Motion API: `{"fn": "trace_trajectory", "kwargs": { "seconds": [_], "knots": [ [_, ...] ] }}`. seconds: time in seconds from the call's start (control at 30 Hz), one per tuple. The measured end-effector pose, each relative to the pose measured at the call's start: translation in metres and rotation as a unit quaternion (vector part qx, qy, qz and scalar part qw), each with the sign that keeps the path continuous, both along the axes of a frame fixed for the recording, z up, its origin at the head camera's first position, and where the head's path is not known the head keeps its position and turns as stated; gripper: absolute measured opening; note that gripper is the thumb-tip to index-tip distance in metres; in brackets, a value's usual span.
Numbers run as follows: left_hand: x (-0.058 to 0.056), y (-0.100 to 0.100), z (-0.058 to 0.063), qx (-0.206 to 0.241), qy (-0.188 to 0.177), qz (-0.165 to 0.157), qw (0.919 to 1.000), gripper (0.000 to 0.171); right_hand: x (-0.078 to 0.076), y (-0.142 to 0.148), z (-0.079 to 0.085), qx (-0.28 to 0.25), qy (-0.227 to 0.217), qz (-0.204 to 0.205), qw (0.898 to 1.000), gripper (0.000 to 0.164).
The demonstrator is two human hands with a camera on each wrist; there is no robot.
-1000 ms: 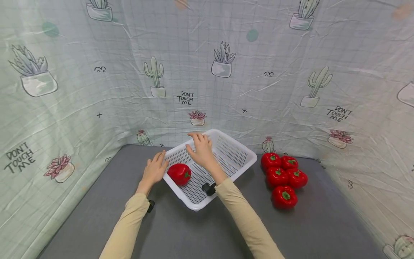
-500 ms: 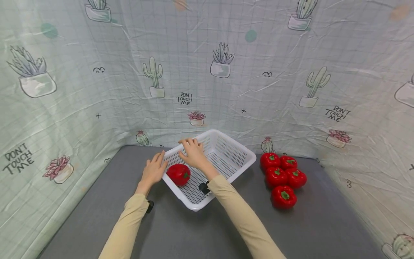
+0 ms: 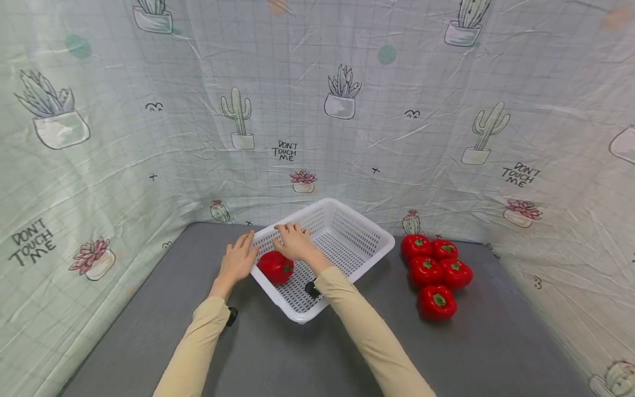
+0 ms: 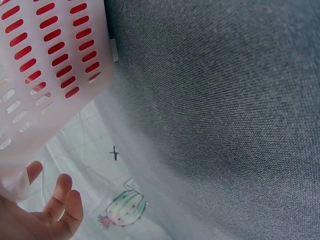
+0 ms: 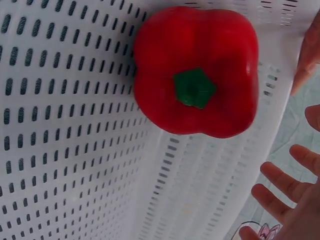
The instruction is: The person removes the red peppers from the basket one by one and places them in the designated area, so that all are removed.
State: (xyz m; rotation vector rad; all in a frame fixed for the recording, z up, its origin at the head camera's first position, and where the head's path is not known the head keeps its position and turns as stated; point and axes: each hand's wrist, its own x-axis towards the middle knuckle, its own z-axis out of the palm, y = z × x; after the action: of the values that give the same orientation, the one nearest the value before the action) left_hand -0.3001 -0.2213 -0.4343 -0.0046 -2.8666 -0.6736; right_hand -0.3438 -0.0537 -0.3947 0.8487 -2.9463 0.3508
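A white perforated plastic basket [image 3: 299, 318] stands at an angle on the grey table. Inside it, by its left corner, lies one red bell pepper [image 3: 273, 267]; the right wrist view shows the pepper [image 5: 227, 55] with its green stem toward the camera. My left hand [image 3: 237, 261] holds the basket's left rim, and in the left wrist view its fingers [image 4: 71, 212] show outside the wall. Above the basket, just beyond the pepper, my right hand [image 3: 296, 244] hovers with spread, slightly bent fingers and nothing in them.
To the basket's right, several red bell peppers [image 3: 425, 271] sit close together on the grey table [image 3: 317, 364]. A cloth curtain [image 3: 377, 138] printed with cacti surrounds the back and sides. Black wrist cameras [image 3: 312, 289] sit at the wrists.
My right hand has moved left and lower, from over the basket's middle toward the pepper inside. The left hand, the basket and the peppers stay where they were.
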Motion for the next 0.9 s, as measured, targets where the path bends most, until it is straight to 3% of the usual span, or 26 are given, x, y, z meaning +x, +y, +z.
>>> {"fn": "trace_trajectory", "kwargs": {
  "seconds": [0.37,0.9],
  "knots": [
    [-0.003,0.0,-0.003,-0.002,0.002,0.001,1.0,0.055,-0.004,0.002,-0.012,0.058,-0.073,0.023,0.995,0.047],
    [-0.001,0.001,-0.003,0.001,0.004,-0.002,1.0,0.055,0.002,-0.003,-0.019,0.144,-0.099,0.048,0.984,0.052]
  ]
}}
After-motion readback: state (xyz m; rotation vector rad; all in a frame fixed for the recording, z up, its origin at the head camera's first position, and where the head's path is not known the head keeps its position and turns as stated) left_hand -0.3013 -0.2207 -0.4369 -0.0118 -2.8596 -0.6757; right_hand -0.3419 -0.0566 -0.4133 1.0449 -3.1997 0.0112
